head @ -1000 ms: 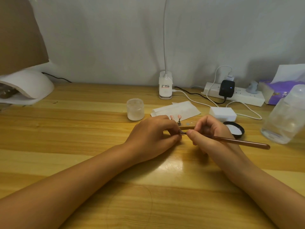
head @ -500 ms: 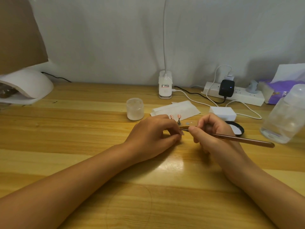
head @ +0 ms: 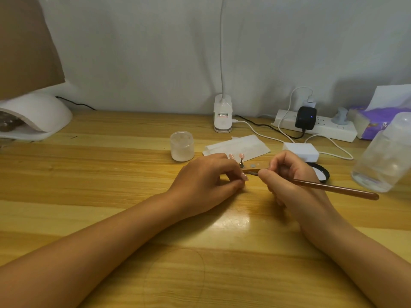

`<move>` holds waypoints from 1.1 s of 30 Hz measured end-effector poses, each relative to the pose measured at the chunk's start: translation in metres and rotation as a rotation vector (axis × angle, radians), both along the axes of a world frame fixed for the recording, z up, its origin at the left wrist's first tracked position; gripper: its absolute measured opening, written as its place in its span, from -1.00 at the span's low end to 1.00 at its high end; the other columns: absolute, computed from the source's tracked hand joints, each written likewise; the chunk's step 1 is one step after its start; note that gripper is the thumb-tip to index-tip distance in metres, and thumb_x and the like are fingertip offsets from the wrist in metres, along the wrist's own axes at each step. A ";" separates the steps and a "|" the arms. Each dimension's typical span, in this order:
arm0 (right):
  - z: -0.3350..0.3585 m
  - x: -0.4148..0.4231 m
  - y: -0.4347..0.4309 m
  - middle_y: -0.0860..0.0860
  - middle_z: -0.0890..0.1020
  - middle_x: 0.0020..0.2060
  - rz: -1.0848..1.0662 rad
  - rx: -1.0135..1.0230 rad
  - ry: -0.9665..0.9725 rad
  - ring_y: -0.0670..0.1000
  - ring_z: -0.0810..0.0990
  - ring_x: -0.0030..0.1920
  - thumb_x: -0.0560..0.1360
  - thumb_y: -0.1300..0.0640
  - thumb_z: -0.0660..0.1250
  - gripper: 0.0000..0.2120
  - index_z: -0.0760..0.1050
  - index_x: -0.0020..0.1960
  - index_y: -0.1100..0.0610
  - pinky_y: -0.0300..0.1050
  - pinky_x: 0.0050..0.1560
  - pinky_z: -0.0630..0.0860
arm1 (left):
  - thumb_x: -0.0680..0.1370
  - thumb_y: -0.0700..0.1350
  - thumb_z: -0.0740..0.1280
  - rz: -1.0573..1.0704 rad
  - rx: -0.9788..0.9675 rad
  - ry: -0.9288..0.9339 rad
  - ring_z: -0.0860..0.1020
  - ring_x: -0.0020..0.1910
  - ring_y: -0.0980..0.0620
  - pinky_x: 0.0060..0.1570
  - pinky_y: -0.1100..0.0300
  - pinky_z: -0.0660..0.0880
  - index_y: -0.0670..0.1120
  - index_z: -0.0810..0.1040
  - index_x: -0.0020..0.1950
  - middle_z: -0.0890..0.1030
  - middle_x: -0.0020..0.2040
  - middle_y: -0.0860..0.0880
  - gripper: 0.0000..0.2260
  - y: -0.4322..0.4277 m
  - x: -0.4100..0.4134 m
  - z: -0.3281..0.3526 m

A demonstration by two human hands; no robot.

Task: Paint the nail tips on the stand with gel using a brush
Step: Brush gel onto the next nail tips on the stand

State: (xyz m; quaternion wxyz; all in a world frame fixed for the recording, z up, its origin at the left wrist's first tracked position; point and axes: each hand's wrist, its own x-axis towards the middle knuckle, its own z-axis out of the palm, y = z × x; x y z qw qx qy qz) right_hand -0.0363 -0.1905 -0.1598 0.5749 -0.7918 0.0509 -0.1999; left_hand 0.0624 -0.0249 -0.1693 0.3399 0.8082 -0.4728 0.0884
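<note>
We see the left hand [head: 206, 183] on the tabletop [head: 89, 174], pinching a pale pink nail tip [head: 311, 177] at its fingertips. The right hand [head: 289, 183] grips the brush [head: 333, 188], bristles just beside that tip. The stand [head: 250, 168] lies between the hands, just behind them, with two tips upright.

Brush [head: 333, 187] bristles too small to tell; stand [head: 252, 168] mostly hidden behind both hands.
</note>
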 end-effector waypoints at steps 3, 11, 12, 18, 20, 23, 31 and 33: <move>0.000 0.001 0.001 0.03 0.56 -0.35 0.025 -0.032 0.017 -0.17 0.49 -0.38 0.48 0.15 0.40 -0.89 0.45 -0.12 0.10 -0.32 -0.40 0.41 | 0.51 -0.06 0.47 0.007 0.001 -0.002 0.48 -0.25 0.39 -0.29 0.35 0.29 0.07 0.68 -0.02 0.51 -0.19 0.24 -0.93 0.000 0.000 0.000; -0.002 0.002 0.001 -0.03 0.49 -0.41 0.034 -0.149 0.036 -0.14 0.42 -0.41 0.43 0.24 0.39 -0.88 0.45 -0.15 0.11 -0.28 -0.40 0.38 | 0.51 -0.05 0.47 0.007 0.001 -0.010 0.48 -0.24 0.38 -0.27 0.33 0.30 0.08 0.68 -0.01 0.51 -0.20 0.25 -0.92 -0.001 0.001 -0.001; -0.002 0.002 0.000 -0.02 0.48 -0.42 0.023 -0.144 0.028 -0.14 0.40 -0.42 0.43 0.26 0.39 -0.88 0.45 -0.15 0.12 -0.29 -0.42 0.37 | 0.51 -0.05 0.47 0.004 -0.006 -0.003 0.48 -0.25 0.38 -0.27 0.31 0.31 0.08 0.68 -0.01 0.52 -0.19 0.24 -0.92 0.000 0.001 -0.001; 0.000 0.000 -0.001 -0.07 0.55 -0.45 0.022 0.050 -0.017 -0.21 0.46 -0.48 0.53 0.16 0.36 -0.89 0.44 -0.13 0.13 -0.40 -0.48 0.38 | 0.51 -0.10 0.47 -0.013 -0.027 0.004 0.46 -0.27 0.43 -0.26 0.35 0.30 0.07 0.67 -0.02 0.53 -0.18 0.23 -0.91 0.000 0.001 0.000; 0.001 0.000 0.001 -0.05 0.60 -0.43 0.048 0.042 -0.015 -0.21 0.51 -0.47 0.53 0.16 0.36 -0.88 0.44 -0.12 0.16 -0.43 -0.46 0.39 | 0.51 -0.10 0.46 -0.012 -0.025 0.001 0.46 -0.26 0.42 -0.26 0.35 0.31 0.07 0.67 -0.03 0.53 -0.17 0.23 -0.91 0.000 0.001 0.000; 0.001 0.001 0.002 -0.05 0.64 -0.40 0.061 0.000 0.011 -0.19 0.58 -0.42 0.52 0.19 0.38 -0.89 0.45 -0.11 0.16 -0.42 -0.44 0.42 | 0.51 -0.11 0.45 -0.007 -0.021 0.000 0.46 -0.26 0.42 -0.27 0.32 0.32 0.05 0.66 -0.03 0.54 -0.16 0.20 -0.91 0.000 0.002 0.000; -0.002 0.000 0.000 0.01 0.49 -0.43 0.054 -0.080 0.045 -0.09 0.40 -0.42 0.48 0.25 0.34 -0.90 0.42 -0.14 0.21 -0.24 -0.45 0.35 | 0.51 -0.15 0.46 -0.027 -0.032 0.013 0.45 -0.28 0.46 -0.25 0.29 0.33 0.05 0.64 -0.05 0.60 -0.12 0.16 -0.91 -0.001 0.001 0.000; -0.001 0.000 -0.001 -0.04 0.52 -0.46 0.037 -0.010 0.020 -0.17 0.44 -0.47 0.50 0.23 0.35 -0.89 0.43 -0.15 0.19 -0.34 -0.48 0.37 | 0.51 -0.16 0.46 -0.029 -0.039 0.021 0.45 -0.28 0.46 -0.25 0.32 0.33 0.02 0.65 -0.06 0.62 -0.12 0.15 -0.92 0.000 0.001 0.000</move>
